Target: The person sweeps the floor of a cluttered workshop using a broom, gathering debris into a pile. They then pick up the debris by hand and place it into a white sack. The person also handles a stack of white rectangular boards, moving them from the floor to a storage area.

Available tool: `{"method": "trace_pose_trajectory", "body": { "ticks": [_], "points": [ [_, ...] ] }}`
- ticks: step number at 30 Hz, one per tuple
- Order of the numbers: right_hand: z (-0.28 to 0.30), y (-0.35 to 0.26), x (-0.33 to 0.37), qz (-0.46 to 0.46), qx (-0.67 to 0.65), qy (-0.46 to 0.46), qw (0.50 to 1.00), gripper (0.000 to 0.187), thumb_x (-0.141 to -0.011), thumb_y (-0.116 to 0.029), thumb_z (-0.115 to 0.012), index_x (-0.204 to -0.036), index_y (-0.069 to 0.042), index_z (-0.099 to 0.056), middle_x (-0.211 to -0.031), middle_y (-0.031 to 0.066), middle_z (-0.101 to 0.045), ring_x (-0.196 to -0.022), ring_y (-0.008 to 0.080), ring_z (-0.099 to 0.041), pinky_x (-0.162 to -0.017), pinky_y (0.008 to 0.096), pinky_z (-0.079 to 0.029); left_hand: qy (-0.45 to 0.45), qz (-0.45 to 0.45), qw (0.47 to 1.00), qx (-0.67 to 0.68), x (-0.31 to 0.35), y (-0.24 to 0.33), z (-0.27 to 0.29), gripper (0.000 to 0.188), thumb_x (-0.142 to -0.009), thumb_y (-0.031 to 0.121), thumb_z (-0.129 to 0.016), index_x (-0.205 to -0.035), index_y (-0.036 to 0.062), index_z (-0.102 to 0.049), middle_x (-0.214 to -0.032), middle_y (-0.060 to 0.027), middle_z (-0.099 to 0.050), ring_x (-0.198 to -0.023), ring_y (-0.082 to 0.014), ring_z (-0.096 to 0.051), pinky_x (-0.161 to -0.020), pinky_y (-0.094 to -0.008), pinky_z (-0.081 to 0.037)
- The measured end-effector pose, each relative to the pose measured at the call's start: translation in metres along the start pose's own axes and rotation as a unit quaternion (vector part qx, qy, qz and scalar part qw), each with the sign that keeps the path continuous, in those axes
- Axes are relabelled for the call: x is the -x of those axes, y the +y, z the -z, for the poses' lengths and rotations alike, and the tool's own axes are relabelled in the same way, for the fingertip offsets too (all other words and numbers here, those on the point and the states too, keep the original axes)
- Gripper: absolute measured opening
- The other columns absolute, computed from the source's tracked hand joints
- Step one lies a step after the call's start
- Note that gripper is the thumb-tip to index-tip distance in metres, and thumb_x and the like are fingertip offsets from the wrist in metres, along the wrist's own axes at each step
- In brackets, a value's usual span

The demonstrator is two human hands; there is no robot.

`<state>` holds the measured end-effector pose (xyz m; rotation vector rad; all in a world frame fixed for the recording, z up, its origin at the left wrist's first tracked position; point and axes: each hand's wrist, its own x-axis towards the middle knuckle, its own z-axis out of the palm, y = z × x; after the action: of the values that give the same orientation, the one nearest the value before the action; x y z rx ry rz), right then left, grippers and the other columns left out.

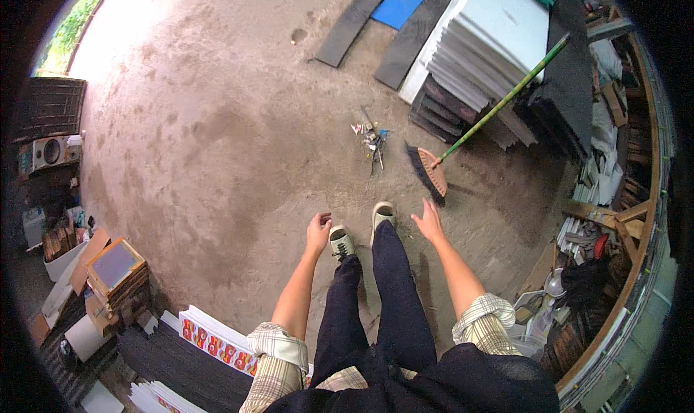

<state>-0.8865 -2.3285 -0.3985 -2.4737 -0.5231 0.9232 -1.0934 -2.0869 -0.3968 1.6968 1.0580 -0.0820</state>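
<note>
My left hand (318,233) hangs over the floor beside my left shoe, its fingers loosely bent and apart, holding nothing. Out in front of my right shoe, my right hand (429,223) is open with fingers spread and nothing in it. Just beyond that hand stands a broom (431,168) with a pinkish head, dark bristles and a green handle. Its handle leans up and right against a stack of white sheets (499,30). A small heap of swept scraps (373,139) lies on the floor left of the broom head.
Dark flat strips (354,24) and a blue strip (406,2) lie at the far side. Framed panels (116,265) and stacked dark sheets (188,366) stand at the left. Clutter with a wooden frame (625,221) lines the right. Concrete floor (195,145) spreads ahead.
</note>
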Motion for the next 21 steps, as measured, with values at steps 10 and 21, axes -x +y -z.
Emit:
{"method": "trace_pose_trajectory", "body": {
  "ticks": [10, 21],
  "points": [
    [-0.144, 0.043, -0.200, 0.137, 0.132, 0.071, 0.979, 0.093, -0.062, -0.037, -0.064, -0.126, -0.002, -0.007, -0.130, 0.0151, -0.013, -0.121, 0.0290, -0.012, -0.098, 0.0407, -0.015, 0.019, -0.155, 0.970, -0.184, -0.234, -0.101, -0.114, 0.051, -0.065, 0.011, -0.059, -0.111, 0.0044, -0.036, -0.110, -0.0167, -0.038, -0.107, -0.0330, -0.031, -0.089, -0.0397, -0.027],
    [-0.196, 0.103, -0.308, 0.244, 0.181, 0.121, 0.945, 0.099, -0.057, -0.049, -0.060, -0.126, -0.001, -0.007, -0.132, 0.0124, -0.011, -0.123, 0.0256, -0.009, -0.099, 0.0434, -0.008, -0.011, -0.328, 0.885, -0.331, -0.374, -0.101, -0.176, 0.073, -0.072, 0.025, -0.054, -0.126, 0.0030, -0.009, -0.129, -0.0215, -0.008, -0.120, -0.0359, -0.008, -0.095, -0.0476, -0.014]
  ]
}}
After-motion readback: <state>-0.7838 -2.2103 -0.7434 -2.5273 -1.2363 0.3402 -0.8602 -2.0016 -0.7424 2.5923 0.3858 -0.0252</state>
